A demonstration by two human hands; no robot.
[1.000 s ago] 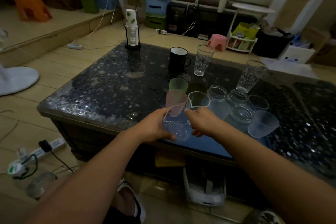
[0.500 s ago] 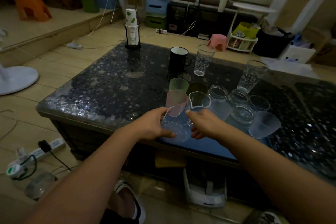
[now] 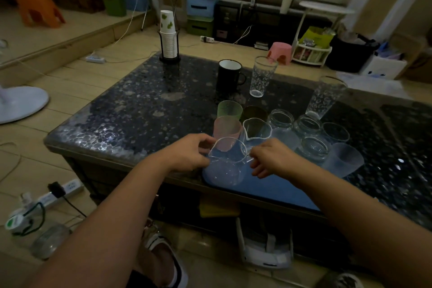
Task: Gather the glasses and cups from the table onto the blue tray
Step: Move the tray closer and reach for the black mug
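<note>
Left hand [image 3: 187,153] and right hand [image 3: 271,158] grip clear pitcher [image 3: 225,162]

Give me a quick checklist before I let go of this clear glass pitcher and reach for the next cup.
1. Clear spouted glass pitcher over the blue tray: ok, at its near left corner.
2. Pitcher resting flat on the tray: cannot tell.
3. Left hand gripping the pitcher's left side: ok.
4. Right hand at the pitcher's right rim: ok, its fingers touch it.
5. Everything gathered: not ok; the black mug and two tall patterned glasses stand on the dark speckled table.
6. Bare tray surface for them: ok, near right part.
</note>
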